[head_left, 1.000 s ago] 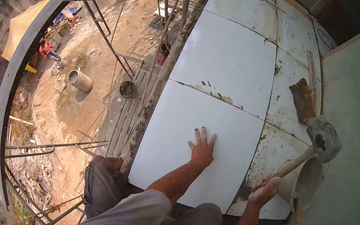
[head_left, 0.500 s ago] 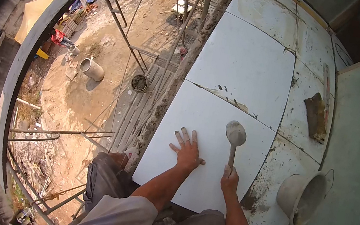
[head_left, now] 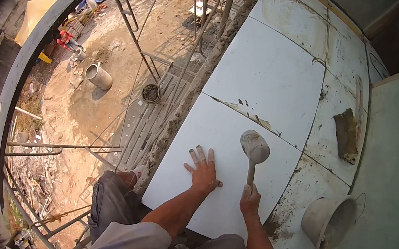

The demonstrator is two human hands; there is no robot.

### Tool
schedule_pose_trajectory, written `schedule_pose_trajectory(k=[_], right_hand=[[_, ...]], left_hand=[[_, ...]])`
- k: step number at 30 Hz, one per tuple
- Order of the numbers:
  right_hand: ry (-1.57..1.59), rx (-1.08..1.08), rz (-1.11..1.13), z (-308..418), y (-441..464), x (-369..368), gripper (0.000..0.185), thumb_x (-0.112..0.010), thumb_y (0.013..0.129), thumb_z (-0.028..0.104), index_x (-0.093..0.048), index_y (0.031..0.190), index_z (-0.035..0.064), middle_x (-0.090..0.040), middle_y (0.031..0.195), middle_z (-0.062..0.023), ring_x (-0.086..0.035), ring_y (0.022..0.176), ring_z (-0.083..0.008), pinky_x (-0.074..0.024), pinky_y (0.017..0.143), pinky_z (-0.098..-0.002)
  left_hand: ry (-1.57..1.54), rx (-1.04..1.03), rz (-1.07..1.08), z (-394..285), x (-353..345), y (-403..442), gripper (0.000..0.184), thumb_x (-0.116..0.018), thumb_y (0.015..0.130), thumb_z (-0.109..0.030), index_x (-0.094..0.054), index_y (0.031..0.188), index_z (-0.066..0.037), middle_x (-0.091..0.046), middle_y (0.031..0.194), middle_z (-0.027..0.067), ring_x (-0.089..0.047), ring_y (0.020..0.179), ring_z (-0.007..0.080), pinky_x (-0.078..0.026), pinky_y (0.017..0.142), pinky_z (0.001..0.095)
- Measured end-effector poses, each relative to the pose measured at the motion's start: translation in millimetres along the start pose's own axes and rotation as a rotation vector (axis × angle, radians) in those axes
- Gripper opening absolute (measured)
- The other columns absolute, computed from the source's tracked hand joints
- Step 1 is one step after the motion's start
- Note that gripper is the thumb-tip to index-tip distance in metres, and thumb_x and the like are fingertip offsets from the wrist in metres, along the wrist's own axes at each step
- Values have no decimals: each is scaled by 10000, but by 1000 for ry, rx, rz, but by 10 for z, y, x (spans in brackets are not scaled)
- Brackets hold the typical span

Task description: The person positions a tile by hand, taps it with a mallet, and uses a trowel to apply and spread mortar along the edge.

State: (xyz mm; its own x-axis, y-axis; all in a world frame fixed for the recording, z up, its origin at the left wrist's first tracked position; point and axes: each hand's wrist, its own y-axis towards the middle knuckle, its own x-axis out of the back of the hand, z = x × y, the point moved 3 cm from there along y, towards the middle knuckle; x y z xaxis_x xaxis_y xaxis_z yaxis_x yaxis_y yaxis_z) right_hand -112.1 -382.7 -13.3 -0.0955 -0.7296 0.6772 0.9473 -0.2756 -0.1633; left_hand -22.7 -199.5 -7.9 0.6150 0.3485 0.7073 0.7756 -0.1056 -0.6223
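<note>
My left hand point(head_left: 205, 173) lies flat on a large white tile point(head_left: 192, 134), its fingers spread. In my right hand point(head_left: 250, 200) is the handle of a mallet point(head_left: 255, 147) with a rounded grey head, held over the right part of the same tile. Whether the head touches the tile I cannot tell. Beyond a joint marked with dark mortar smears lies another white tile point(head_left: 271, 73). Dirt-specked tiles point(head_left: 313, 188) run along the right side.
A grey bucket point(head_left: 314, 220) lies tipped at the right by the wall. A mortar-stained piece point(head_left: 345, 134) rests farther up. At left, the rough ledge edge point(head_left: 168, 135) drops to scaffolding and ground, where a person in red point(head_left: 67, 40) is near a cylinder point(head_left: 99, 76).
The mallet has tilted and shifted slightly left, with its head turned to show more of its side. My left hand stays flat on the tile. The whole view has shifted a little.
</note>
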Motion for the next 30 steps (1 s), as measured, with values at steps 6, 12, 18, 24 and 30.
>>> schedule_pose_trajectory(k=[6, 12, 18, 24, 30], right_hand=[[462, -45, -179, 753, -135, 857, 533, -389, 947, 511, -459, 683, 53, -423, 487, 0, -448, 427, -111, -334, 404, -282], [537, 188, -432, 1056, -610, 1844, 641, -401, 866, 687, -401, 698, 68, -420, 597, -33, -402, 455, -117, -364, 424, -250], [730, 395, -718, 871, -589, 1849, 692, -372, 815, 755, -408, 788, 64, -404, 622, -31, -429, 502, -146, -408, 488, -294], [765, -421, -346, -484, -1076, 535, 600, -353, 895, 663, -406, 700, 98, -359, 489, 14, -365, 358, -107, -321, 345, -259], [1055, 135, -634, 528, -463, 2153, 687, -295, 834, 765, -407, 744, 93, -366, 532, -2, -369, 406, -118, -374, 402, -269]], left_hand=[[51, 39, 38, -39, -10, -44, 1267, -837, 605, -440, -1, 1481, -66, 110, 1479, 330, 106, 1367, 510, -117, 992, 738], [86, -24, -34, -76, -261, 39, 1258, -842, 605, -430, -7, 1488, -104, 96, 1477, 333, 81, 1359, 532, -145, 983, 744], [219, -146, 140, -747, -420, -290, 1268, -846, 600, -432, -2, 1487, -102, 112, 1463, 354, 106, 1341, 560, -140, 964, 757], [196, -112, 131, -824, -430, -228, 1293, -853, 583, -442, 4, 1485, -90, 122, 1458, 361, 141, 1331, 566, -110, 965, 759], [169, -113, 98, -823, -464, -200, 1306, -858, 570, -443, 7, 1486, -99, 139, 1456, 360, 153, 1335, 555, -88, 966, 761]])
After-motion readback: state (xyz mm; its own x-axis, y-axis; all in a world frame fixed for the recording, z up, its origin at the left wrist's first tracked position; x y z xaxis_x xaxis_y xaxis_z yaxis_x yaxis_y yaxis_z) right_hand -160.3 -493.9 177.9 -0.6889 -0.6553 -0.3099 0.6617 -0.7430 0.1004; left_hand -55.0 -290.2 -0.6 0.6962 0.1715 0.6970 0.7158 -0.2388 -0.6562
